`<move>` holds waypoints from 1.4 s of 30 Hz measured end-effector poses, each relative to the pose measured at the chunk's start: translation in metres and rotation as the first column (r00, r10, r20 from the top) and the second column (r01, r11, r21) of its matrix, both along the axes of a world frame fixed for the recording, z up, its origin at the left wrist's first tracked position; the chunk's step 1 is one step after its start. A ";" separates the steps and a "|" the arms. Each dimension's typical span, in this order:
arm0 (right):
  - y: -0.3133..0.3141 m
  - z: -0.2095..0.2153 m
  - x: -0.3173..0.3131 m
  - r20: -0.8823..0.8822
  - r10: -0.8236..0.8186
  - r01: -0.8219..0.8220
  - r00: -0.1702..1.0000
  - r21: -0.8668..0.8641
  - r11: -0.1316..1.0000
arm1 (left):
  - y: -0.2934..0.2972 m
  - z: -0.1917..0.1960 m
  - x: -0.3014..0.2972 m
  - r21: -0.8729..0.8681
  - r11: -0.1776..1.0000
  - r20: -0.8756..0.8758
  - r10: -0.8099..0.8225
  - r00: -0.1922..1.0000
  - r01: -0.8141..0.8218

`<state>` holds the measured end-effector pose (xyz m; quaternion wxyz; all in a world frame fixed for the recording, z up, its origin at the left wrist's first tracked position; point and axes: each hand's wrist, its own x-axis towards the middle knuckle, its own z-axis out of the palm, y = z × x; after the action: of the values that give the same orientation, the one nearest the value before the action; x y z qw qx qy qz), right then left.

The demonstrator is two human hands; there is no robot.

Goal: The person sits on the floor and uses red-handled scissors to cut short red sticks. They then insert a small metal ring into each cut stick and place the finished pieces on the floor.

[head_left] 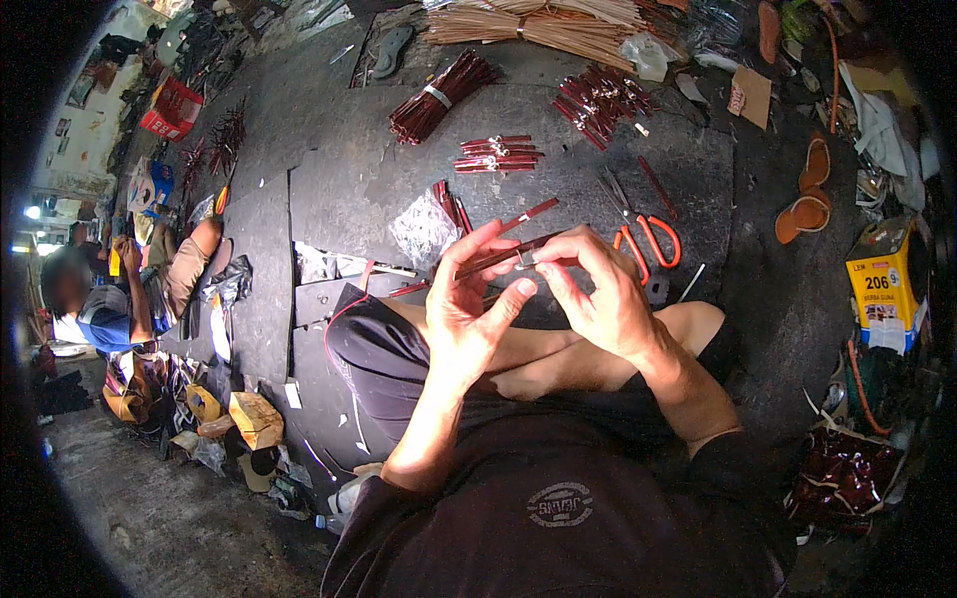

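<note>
Over my crossed legs, both hands hold a dark red strap with a small silver buckle near its end. My left hand curls around the strap, its thumb below. With thumb and fingertips, my right hand pinches at the buckle end. Just beyond the hands lie a clear plastic bag and a few loose straps. To the right rest scissors with orange handles. Farther off are a small stack of buckled straps, a banded strap bundle and a heap of buckled straps.
Tan strips lie bundled at the far edge. Brown sandals and a yellow box stand on the right. Another person sits at the left, near bags and a brown carton. Dark sheeting covers the floor.
</note>
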<state>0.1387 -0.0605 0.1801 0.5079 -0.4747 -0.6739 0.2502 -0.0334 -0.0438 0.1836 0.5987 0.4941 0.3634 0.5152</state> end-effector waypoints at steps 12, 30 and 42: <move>-0.008 -0.003 -0.017 -0.404 -0.050 -0.046 0.914 -0.223 0.974 | -0.005 -0.009 0.007 -0.055 0.996 0.165 0.071 0.984 -0.063; -0.008 -0.006 -0.013 -0.653 -0.008 -0.310 0.758 -0.370 0.876 | 0.000 -0.012 -0.003 0.027 1.000 0.055 0.012 0.998 -0.013; -0.009 -0.007 -0.019 -0.533 -0.021 -0.141 0.846 -0.260 0.955 | -0.005 -0.007 0.007 -0.003 0.999 0.166 0.040 0.985 -0.041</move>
<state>0.1194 -0.0692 0.1730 0.5907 -0.4346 -0.4782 0.4833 -0.0259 -0.0488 0.1762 0.6162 0.4420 0.3220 0.5668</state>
